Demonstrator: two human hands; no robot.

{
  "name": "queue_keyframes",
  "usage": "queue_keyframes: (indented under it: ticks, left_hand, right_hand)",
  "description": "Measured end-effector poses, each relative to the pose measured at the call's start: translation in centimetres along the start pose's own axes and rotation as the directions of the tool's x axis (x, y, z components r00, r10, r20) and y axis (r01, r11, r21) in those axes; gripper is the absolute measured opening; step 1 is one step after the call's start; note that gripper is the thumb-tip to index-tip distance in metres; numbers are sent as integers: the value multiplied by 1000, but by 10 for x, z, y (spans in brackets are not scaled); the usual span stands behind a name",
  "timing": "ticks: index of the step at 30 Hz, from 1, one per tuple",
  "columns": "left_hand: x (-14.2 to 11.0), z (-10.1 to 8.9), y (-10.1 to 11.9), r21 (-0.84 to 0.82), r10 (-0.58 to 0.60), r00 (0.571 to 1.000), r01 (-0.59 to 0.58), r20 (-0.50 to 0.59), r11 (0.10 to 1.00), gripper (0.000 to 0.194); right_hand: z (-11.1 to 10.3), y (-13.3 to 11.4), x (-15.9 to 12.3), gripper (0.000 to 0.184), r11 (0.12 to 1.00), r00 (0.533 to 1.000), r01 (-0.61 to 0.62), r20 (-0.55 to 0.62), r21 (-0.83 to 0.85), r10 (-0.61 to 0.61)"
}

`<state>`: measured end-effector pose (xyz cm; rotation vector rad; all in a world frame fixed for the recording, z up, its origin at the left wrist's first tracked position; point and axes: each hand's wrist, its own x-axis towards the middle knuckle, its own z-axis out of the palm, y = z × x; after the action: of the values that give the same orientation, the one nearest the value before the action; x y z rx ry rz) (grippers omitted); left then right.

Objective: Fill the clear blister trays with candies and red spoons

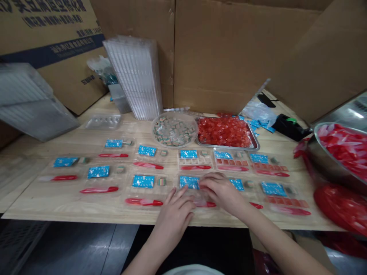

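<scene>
Both hands work over one clear plastic tray in the front row. My left hand (176, 212) lies at the tray's left side, fingers stretched out and touching its edge. My right hand (222, 191) reaches over the right side, fingertips pinched together; what they hold, if anything, is hidden. A blue patterned packet (187, 181) and a red-and-pale plastic stick (207, 204) lie in that tray, partly covered by my hands. The tray to the left holds another blue packet (143, 181), a small striped cube (161, 181) and a red stick (143, 202).
Similar trays lie in two rows. Behind them stand a round tub of striped cubes (174, 130), a metal tray of red pieces (254, 144) and stacked clear trays (134, 76). A metal bowl (327, 152) of red-and-pale sticks is at right. Cardboard (229, 57) walls the back.
</scene>
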<state>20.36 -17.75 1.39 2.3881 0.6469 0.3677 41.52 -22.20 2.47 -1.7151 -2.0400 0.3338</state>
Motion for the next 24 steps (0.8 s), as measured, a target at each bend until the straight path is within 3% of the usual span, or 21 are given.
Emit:
queue_keyframes:
  ticks: [2, 4, 7, 10, 12, 14, 16, 19, 21, 24]
  left_hand:
    - [0, 0, 0, -5, -8, 1000, 8, -1, 1000, 21]
    - [-1, 1, 0, -1, -9, 1000, 9, 0, 1000, 22]
    - [0, 3, -2, 23, 9, 1000, -9, -9, 1000, 24]
    - [3, 4, -6, 58, 44, 999, -44, -7, 997, 24]
    - [3, 3, -8, 63, 67, 998, -67, 6, 996, 24]
    - [3, 1, -7, 42, 83, 996, -83, 14, 996, 27]
    - [4, -3, -4, -4, 67, 997, -67, -27, 998, 31]
    - [14, -12, 2, -202, -87, 973, 43, -215, 978, 34]
    - [28, -17, 4, -461, -236, 931, 87, -277, 883, 38]
    - [50, -17, 7, -765, -363, 914, 99, -184, 636, 28]
  right_hand:
    - [-10, 11, 7, 19, 1000, 1000, -24, 1, -19, 25]
    - [-24, 36, 19, 20, 988, 987, -139, -88, -59, 134]
    - [-43, 87, 49, 21, 917, 916, -351, -272, -191, 294]
    - [-52, 127, 77, 20, 899, 908, -379, -274, -218, 316]
    - [-52, 135, 84, 16, 904, 905, -380, -282, -196, 319]
    - [-48, 127, 81, 14, 905, 893, -393, -304, -166, 332]
    - [-44, 103, 70, 16, 918, 892, -389, -280, -78, 355]
    - [-37, 49, 47, 16, 939, 935, -299, -141, 172, 324]
    - [-32, 14, 36, 13, 948, 967, -205, -96, 244, 234]
    - [-25, -19, 27, 14, 983, 984, -92, -136, 158, 114]
